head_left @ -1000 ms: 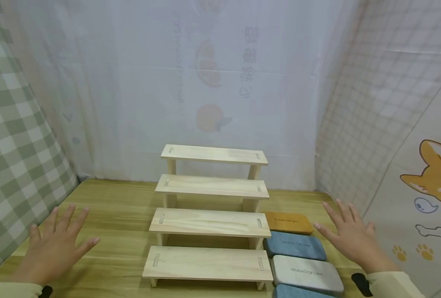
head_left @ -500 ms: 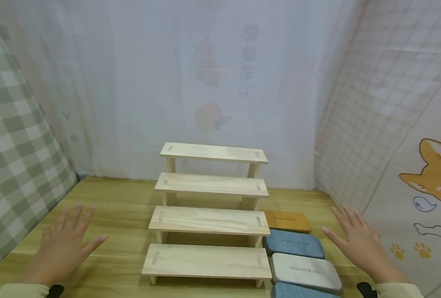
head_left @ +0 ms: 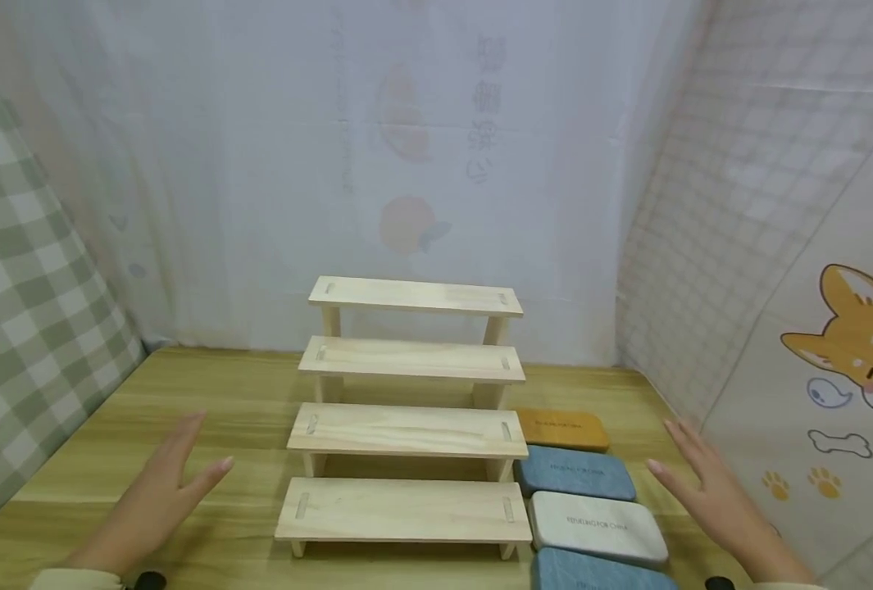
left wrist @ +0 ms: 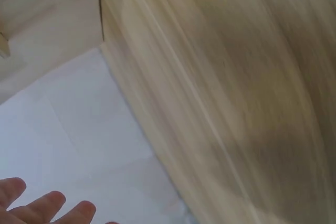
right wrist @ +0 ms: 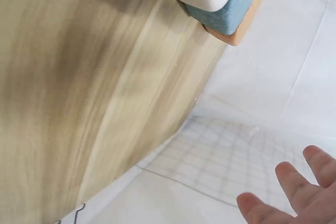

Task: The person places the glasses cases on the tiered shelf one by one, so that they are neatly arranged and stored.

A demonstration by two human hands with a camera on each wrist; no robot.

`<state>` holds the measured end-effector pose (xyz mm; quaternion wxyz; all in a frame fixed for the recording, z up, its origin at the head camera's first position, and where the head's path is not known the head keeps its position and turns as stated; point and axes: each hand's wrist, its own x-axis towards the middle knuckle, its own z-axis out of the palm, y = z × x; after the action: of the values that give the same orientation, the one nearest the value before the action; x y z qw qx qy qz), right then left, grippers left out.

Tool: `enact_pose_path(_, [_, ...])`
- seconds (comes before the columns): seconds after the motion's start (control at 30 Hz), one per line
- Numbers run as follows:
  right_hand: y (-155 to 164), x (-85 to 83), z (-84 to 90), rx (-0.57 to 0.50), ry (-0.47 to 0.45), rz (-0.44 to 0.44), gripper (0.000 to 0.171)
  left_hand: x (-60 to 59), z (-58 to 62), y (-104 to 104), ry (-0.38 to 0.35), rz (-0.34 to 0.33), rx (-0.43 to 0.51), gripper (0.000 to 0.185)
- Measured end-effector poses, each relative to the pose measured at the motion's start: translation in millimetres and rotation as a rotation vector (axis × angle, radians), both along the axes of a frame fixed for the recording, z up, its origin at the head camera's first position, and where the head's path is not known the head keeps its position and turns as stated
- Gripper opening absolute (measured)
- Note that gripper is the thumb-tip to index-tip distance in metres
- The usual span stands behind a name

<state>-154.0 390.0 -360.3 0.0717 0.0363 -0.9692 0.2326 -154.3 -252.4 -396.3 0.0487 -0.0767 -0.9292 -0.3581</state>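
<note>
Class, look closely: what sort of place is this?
Probably a small staged tabletop booth: cloth backdrops hang around a wooden table holding a stepped wooden rack and a row of cases.

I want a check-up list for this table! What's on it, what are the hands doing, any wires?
Surface: wooden table, bare wood around the things.
Job's things: four-step wooden rack, steps bare; beside its right end a row of cases: orange, blue, white, blue cut by the frame edge.
Clutter: nothing seen.
Hands: left hand and right hand both open, fingers straight, holding nothing, either side of the rack.
Cables: nothing seen.
Surroundings: white sheet behind, green check cloth left, grid and cartoon-dog cloth right.
</note>
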Motion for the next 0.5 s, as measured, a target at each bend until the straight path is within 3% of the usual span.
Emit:
enact_pose_path(0.33, [5.5,13.2,-7.0,-0.165,-0.17,-0.034,0.074,1.7,-6.8,22.9,-0.16,-0.01,0.166,0.077])
enact_pose_path(0.5, [7.4,20.5,-17.8,-0.199,-0.174,-0.011,0.067,1.7,-8.9,26.9,-0.266,-0.005,0.273,0.075])
